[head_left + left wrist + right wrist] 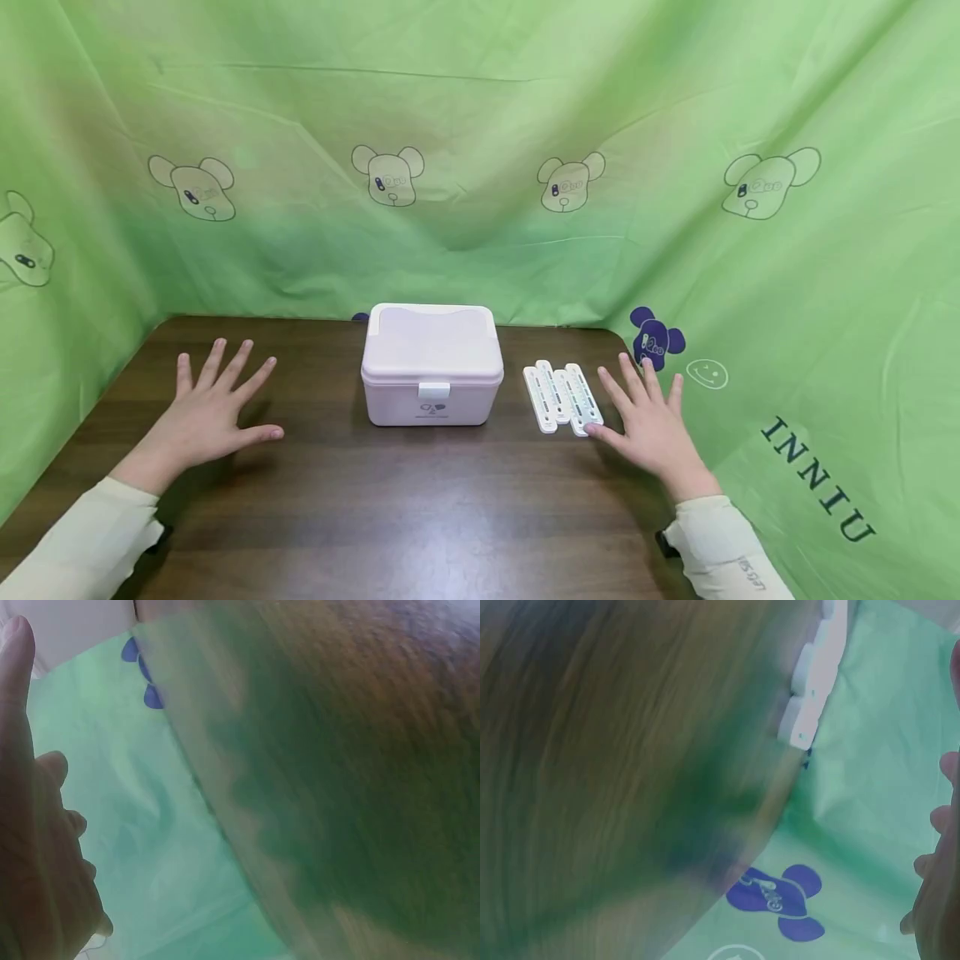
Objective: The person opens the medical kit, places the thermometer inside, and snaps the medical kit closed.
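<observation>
My left hand (pixel 206 417) is spread wide over the left side of the table, holding nothing. In the left wrist view the same hand (pixel 34 840) shows along the left edge, fingers extended. A white lidded box (pixel 432 342) with a front latch stands closed near the far middle of the table. Several slim white plastic strips (pixel 542 402) with printed markings lie side by side to its right. Fingers spread, my right hand (pixel 652 425) is just right of these strips; its thumb tip overlaps the nearest one, and I cannot tell whether they touch.
The dark wooden table (pixel 390 508) has a rounded far right corner. A green cloth (pixel 480 267) printed with bear heads hangs behind and along both sides. Light glares off the table's front part.
</observation>
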Tool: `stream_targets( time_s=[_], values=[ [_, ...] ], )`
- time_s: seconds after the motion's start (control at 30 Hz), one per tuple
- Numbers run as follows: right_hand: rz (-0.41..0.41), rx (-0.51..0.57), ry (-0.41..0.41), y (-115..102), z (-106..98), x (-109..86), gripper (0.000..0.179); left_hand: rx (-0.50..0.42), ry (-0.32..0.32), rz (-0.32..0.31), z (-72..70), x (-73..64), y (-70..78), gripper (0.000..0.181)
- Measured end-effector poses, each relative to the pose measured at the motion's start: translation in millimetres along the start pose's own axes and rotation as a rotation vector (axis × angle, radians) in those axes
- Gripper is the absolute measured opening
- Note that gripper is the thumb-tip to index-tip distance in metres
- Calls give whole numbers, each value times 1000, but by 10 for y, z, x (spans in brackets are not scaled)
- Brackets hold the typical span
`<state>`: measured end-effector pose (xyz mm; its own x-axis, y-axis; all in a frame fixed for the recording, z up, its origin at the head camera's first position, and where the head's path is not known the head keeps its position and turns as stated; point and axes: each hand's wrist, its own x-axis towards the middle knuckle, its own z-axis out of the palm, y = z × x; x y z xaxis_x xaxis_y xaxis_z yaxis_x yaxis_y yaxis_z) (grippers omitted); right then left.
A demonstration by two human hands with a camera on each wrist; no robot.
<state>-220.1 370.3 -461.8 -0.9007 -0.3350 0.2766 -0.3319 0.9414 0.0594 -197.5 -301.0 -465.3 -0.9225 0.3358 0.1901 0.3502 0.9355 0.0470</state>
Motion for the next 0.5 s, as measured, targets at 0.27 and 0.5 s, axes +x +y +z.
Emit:
stream_targets(
  time_s=[0.27, 0.5],
  values=[
    [-15, 10, 40, -114, 14, 49, 102, -48, 2, -41, -24, 41, 55, 109],
    [16, 39, 54, -204, 29, 51, 101, -190, -30, -114, -13, 71, 128, 113]
  ],
)
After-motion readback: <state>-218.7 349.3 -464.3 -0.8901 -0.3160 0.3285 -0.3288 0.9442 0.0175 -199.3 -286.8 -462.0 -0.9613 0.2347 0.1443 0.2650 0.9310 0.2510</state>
